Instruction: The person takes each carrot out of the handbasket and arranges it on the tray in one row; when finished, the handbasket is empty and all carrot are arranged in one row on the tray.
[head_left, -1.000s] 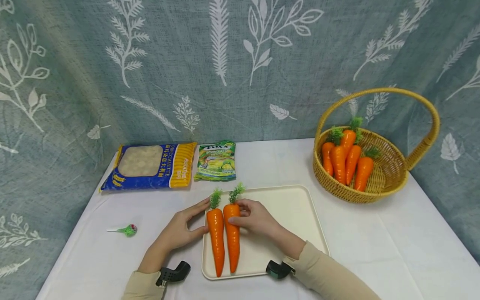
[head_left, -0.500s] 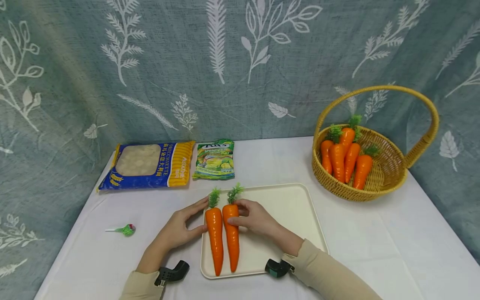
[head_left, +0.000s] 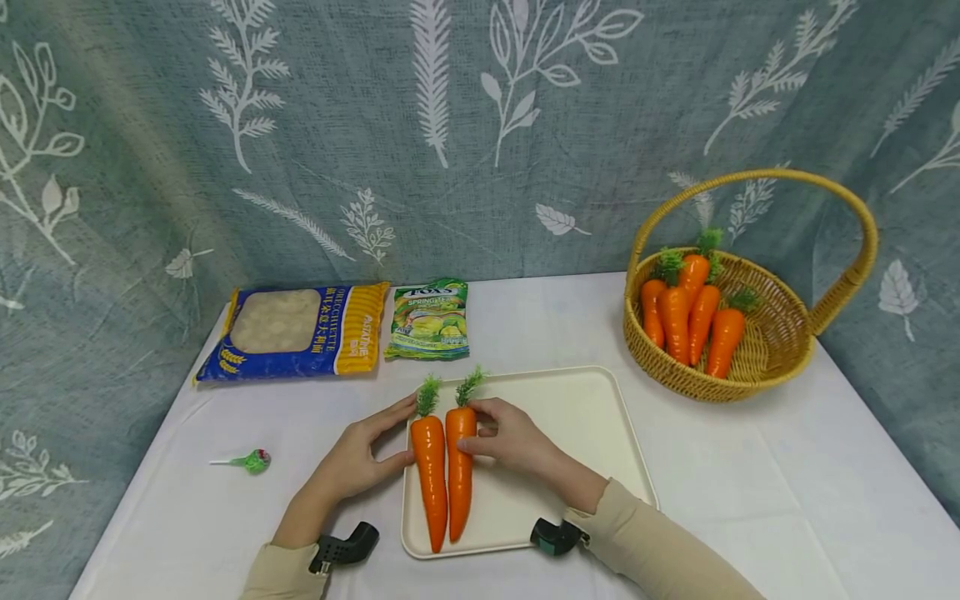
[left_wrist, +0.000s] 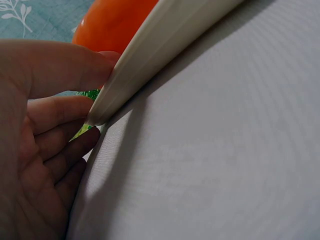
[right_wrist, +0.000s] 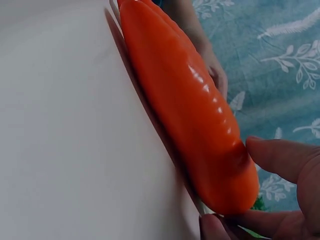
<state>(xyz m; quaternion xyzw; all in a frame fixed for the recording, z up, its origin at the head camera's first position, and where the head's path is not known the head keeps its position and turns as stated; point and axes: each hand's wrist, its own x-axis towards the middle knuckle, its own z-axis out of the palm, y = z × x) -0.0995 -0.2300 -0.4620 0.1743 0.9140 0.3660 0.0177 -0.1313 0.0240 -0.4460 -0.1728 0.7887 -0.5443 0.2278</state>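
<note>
Two orange carrots with green tops lie side by side on the left part of a cream tray (head_left: 558, 433). My right hand (head_left: 513, 437) pinches the upper end of the right carrot (head_left: 461, 467), thumb on top and fingers by its far side. In the right wrist view that carrot (right_wrist: 185, 110) fills the middle, close along the tray surface. The left carrot (head_left: 430, 483) lies just inside the tray's left rim. Beside that rim is my left hand (head_left: 356, 458), fingers extended toward the far left corner. Its thumb touches the rim (left_wrist: 127, 62) in the left wrist view.
A wicker basket (head_left: 675, 379) with a tall handle holds several carrots at the back right. A blue and yellow pasta bag (head_left: 292, 329) and a green candy bag (head_left: 429, 321) lie at the back left. A green lollipop (head_left: 256, 461) lies left of the tray.
The right carrot's pointed end has swung a little to the left, nearer the left carrot's tip. My right hand keeps its pinch, and the left hand stays at the tray's rim.
</note>
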